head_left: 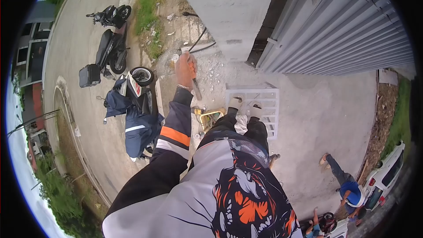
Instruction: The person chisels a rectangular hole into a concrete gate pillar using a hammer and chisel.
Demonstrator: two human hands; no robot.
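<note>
My left hand point(183, 69) reaches forward from the left side and is closed round a tool point(193, 68) with an orange handle. A flat, worn blade or bar extends from its lower end. Beneath the hand lies ground with pale rubble point(212, 71), and black cables point(199, 39) run just beyond it, by the grey wall point(238, 17). My right hand does not show clearly; a small brownish shape near my right hip is too unclear to name.
A pale metal frame point(275, 114) lies at my feet, beside a yellow-edged object point(210, 119). Motorcycles point(110, 46) stand on the left, one under a dark blue cover point(141, 130). A corrugated gate point(335, 31) is upper right. People point(350, 192) are at lower right, near a white vehicle point(390, 174).
</note>
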